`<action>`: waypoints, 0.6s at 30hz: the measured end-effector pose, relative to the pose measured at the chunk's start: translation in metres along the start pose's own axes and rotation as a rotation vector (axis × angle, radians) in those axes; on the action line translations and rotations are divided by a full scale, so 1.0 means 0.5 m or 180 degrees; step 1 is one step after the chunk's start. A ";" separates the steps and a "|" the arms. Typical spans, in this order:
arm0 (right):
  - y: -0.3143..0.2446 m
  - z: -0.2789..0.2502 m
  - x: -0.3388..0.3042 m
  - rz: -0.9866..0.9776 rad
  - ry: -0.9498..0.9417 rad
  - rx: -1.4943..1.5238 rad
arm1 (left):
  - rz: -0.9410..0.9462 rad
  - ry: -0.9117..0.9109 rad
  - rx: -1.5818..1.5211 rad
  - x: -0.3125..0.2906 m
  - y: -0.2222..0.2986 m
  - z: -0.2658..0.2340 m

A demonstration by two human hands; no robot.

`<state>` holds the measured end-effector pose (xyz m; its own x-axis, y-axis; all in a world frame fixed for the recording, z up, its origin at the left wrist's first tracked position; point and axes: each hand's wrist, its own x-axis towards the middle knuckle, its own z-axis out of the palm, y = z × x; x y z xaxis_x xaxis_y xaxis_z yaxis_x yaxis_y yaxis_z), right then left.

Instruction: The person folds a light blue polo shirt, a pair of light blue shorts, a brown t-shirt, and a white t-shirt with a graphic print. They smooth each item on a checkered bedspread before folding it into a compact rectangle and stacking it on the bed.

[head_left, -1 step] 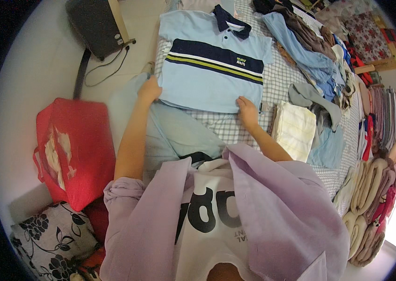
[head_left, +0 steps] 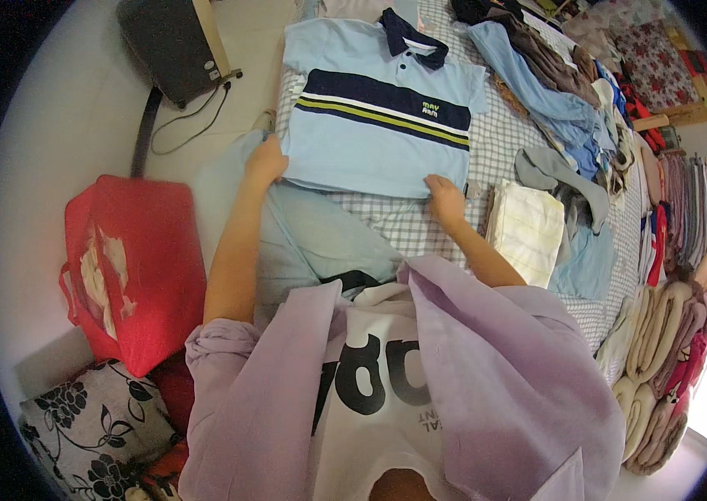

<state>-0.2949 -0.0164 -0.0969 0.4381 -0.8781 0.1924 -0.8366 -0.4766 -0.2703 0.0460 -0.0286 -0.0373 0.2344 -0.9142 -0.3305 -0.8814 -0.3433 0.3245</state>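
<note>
A light blue polo shirt (head_left: 362, 154) with a navy collar and navy, white and green stripes lies spread on a checked bedsheet (head_left: 387, 221), collar at the far side. My left hand (head_left: 266, 160) is closed on its lower left corner; the fingertips are partly hidden by the cloth. At the lower right of the hem, my right hand (head_left: 446, 200) pinches the edge between thumb and fingers. Just right of that hand is a folded cream cloth (head_left: 527, 230), lying beside a crumpled grey garment (head_left: 566, 179).
Piled clothes (head_left: 541, 79) cover the bed's far right. Folded blankets (head_left: 658, 334) and a row of stacked textiles (head_left: 687, 200) stand farther right. On the left are a red fabric bag (head_left: 165, 267), a floral cushion (head_left: 98, 417) and a dark box-shaped thing (head_left: 169, 54) with a cable.
My right hand has shifted very slightly, and the shirt's hem beside it sits a little higher. The left hand stays in place on its corner.
</note>
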 end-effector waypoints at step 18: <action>0.076 -0.213 0.040 0.0746 -0.1940 0.1412 | 0.0224 -0.1187 -0.2872 -0.126 -0.032 -0.120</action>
<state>-0.3528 -0.0476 -0.0028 0.4770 -0.7652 -0.4324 -0.7762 -0.1361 -0.6156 0.0700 0.0217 0.0316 -0.0883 -0.8655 -0.4931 -0.2073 -0.4682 0.8590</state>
